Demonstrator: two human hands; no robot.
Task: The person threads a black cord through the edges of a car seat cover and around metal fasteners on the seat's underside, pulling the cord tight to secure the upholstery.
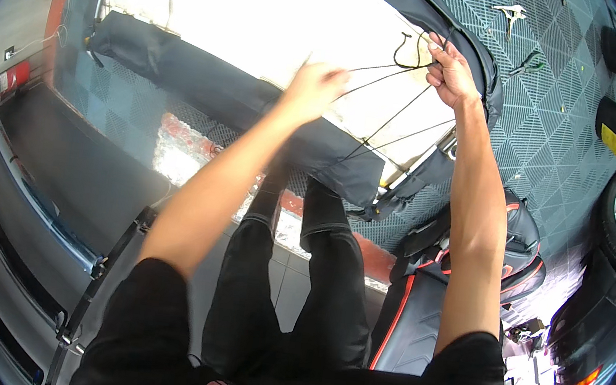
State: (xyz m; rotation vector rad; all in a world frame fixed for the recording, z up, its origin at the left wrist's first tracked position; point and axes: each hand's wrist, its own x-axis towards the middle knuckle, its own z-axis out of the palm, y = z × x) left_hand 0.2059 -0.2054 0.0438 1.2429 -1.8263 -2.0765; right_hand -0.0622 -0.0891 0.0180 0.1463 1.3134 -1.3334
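Pinching black cord [408,67], the right hand [452,73] hangs over the right edge of a white pad [229,21]; straight strands run to the blurred left hand [316,90], curled above the near edge, whose grip cannot be told; dark fabric [243,92] borders that edge.
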